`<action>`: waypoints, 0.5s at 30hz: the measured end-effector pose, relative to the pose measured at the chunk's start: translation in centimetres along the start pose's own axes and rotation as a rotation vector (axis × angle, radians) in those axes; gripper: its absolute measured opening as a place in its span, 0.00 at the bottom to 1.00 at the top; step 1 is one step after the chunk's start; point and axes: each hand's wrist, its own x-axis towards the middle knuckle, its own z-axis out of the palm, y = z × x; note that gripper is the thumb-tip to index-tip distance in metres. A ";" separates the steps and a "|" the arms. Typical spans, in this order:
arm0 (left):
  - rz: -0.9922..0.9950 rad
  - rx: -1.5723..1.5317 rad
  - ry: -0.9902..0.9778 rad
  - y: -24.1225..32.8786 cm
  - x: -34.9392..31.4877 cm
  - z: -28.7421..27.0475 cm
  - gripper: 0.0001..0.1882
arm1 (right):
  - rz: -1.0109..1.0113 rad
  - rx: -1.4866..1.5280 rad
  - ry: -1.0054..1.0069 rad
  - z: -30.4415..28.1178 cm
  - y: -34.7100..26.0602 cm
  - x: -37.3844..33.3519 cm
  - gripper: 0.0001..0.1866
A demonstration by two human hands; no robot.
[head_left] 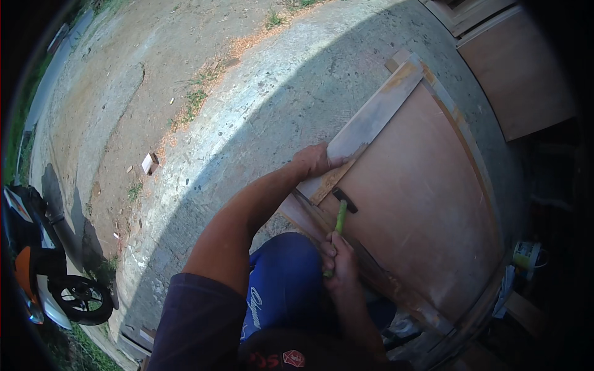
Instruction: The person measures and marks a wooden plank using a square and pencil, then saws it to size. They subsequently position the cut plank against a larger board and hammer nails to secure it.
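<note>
A large wooden panel [414,185] with a raised board frame lies in front of me, its flat reddish-brown face up. My left hand [314,159] grips the pale frame board [377,114] along the panel's left side, thumb on its inner edge near a rough, darker patch. My right hand [338,256] is wrapped round the green handle of a hammer [341,215]. The dark hammer head hangs over the panel face, close to the corner where the left board meets the near frame board [396,290]. Whether the head touches the panel I cannot tell.
At the far right another wooden panel [520,74] leans in shadow. A small bucket [526,255] stands beyond the panel's right corner. A parked motorcycle [52,284] is at the left. Wood shavings [253,40] line the edge of the concrete floor [260,111]. My blue-clad knee [284,278] is beside the panel.
</note>
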 end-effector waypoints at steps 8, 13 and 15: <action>-0.076 0.052 0.037 0.2 0.1 0.0 0.48 | -0.137 -0.025 0.066 -3.0 -1.5 0.2 0.11; -0.057 0.047 0.206 1.8 -0.6 1.6 0.51 | -0.346 -0.623 0.153 -5.5 -2.8 1.7 0.12; -0.092 0.081 0.191 3.3 -0.7 0.9 0.53 | -0.780 -0.986 0.175 -8.1 -2.0 4.4 0.12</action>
